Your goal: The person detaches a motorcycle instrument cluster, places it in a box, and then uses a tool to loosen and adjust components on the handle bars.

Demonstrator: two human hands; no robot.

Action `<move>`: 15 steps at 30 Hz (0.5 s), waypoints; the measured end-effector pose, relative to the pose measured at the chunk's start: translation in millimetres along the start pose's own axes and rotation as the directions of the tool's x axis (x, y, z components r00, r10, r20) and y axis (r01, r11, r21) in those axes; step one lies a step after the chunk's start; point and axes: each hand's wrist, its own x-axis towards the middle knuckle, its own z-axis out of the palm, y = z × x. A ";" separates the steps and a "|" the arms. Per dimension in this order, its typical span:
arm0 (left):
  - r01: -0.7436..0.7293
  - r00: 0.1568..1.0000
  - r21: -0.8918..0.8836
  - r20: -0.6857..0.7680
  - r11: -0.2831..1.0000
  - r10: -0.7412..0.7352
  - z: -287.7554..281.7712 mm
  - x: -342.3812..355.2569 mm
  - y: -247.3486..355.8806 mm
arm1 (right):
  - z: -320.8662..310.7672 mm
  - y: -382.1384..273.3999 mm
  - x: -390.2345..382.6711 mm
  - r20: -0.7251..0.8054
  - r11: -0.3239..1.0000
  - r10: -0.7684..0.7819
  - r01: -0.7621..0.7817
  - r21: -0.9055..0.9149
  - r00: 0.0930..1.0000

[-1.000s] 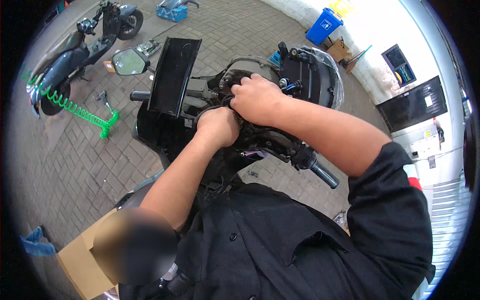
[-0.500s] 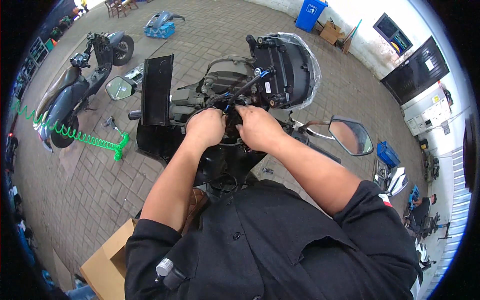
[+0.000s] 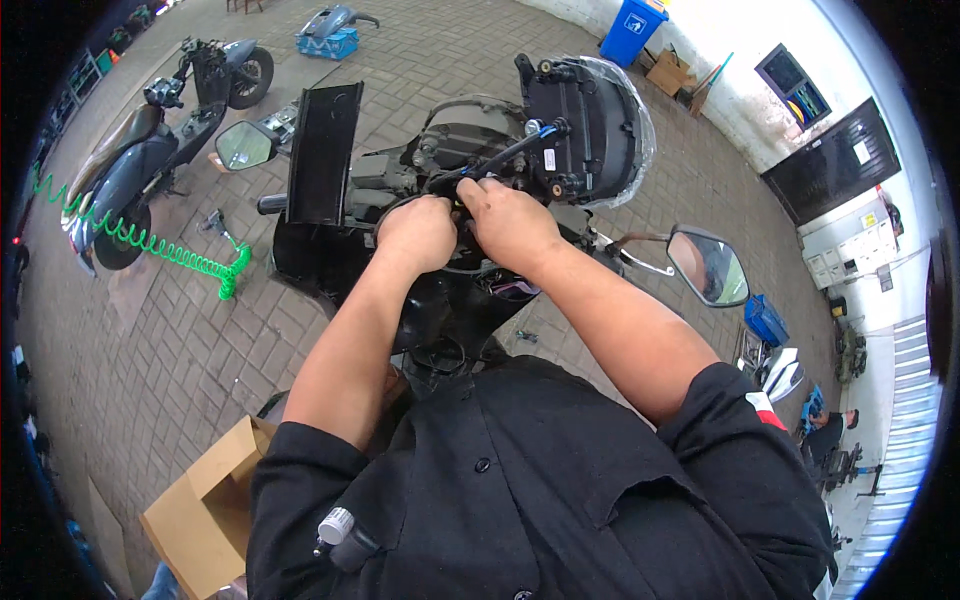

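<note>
A partly stripped motor scooter stands in front of me, its dark front body [image 3: 315, 270] opened up. My left hand [image 3: 418, 235] is closed, knuckles up, over the middle of the opened front. Close beside it my right hand [image 3: 510, 228] is bent down into the same gap, fingers closed. What the fingertips hold is hidden under both hands. A black cable [image 3: 510, 152] with blue bits runs from the gap up to the headlight unit [image 3: 585, 130], which lies tipped forward in clear wrap. A flat black panel [image 3: 325, 155] stands upright left of my hands.
Mirrors stick out on the left [image 3: 246, 146] and right [image 3: 708, 265]. A green coiled air hose [image 3: 160, 258] crosses the paving near another scooter [image 3: 140, 160]. An open cardboard box [image 3: 200, 510] is at lower left. Far right, a person [image 3: 830, 430] is low beside the wall.
My right hand has shifted slightly right and its fingers are bent more. Both hands stay at the same gap. The view has moved a little, showing more of the cardboard box.
</note>
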 end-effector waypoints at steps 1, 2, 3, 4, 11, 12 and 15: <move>0.022 0.999 -0.012 0.037 1.000 -0.021 -2.1 0.0 2.6 | -0.9 1.7 -0.1 0.007 1.000 -0.026 0.026 -0.004 1.000; 0.044 0.996 -0.024 0.073 0.999 -0.042 -4.8 0.1 5.2 | -1.9 2.7 0.1 0.013 0.999 -0.052 0.052 -0.008 0.999; 0.041 0.993 -0.012 0.107 0.999 -0.039 -7.6 0.4 6.6 | -3.6 1.2 -0.4 0.037 0.997 -0.036 0.038 -0.066 0.999; 0.050 0.994 -0.019 0.101 0.999 -0.048 -8.3 1.0 7.2 | -2.4 3.9 0.8 0.042 0.996 -0.047 0.050 -0.071 0.998; 0.028 0.997 -0.024 0.072 0.999 -0.026 -2.4 1.5 -1.0 | -8.1 -5.1 4.9 0.107 0.994 -0.034 0.044 -0.101 0.994; 0.033 0.995 -0.016 0.092 0.999 -0.031 -4.9 1.1 1.3 | -9.1 -5.2 5.6 0.122 0.994 -0.017 0.031 -0.110 0.992; 0.029 0.995 -0.014 0.096 0.999 -0.027 -3.0 1.2 0.3 | -7.3 -0.5 6.4 0.101 0.994 -0.041 0.051 -0.093 0.994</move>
